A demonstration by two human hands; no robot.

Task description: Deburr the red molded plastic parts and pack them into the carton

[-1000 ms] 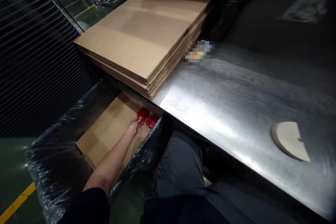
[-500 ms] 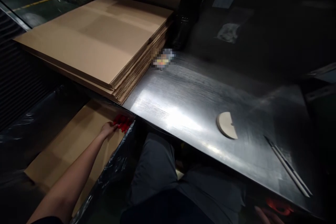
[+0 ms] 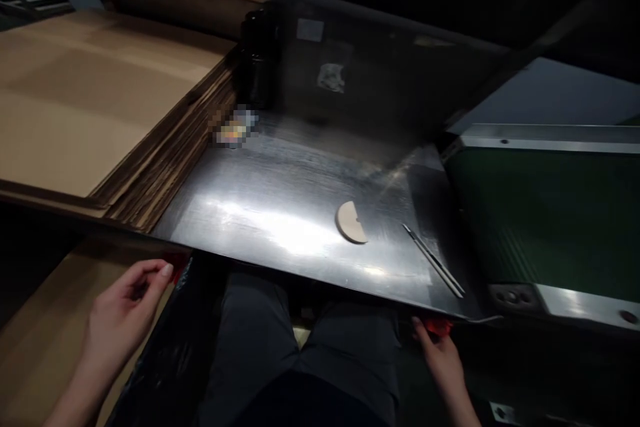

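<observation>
Two hands showing, left hand (image 3: 125, 307) and right hand (image 3: 443, 350); one cardboard stack (image 3: 95, 100), one pale half-round block (image 3: 351, 222), two slim sticks (image 3: 433, 262). Red pieces (image 3: 177, 267) lying by left fingertips inside plastic-lined bin (image 3: 163, 353); red patch (image 3: 439, 327) showing under metal table (image 3: 240, 207) beside right fingers; exact count too dim. Left thumb and finger nearly meeting, right fingers parting slightly; cannot tell whether either is gripping. Table shining, brushed.

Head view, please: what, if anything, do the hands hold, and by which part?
I cannot tell: the right hand is at a red item, the left hand beside another red item.
</observation>
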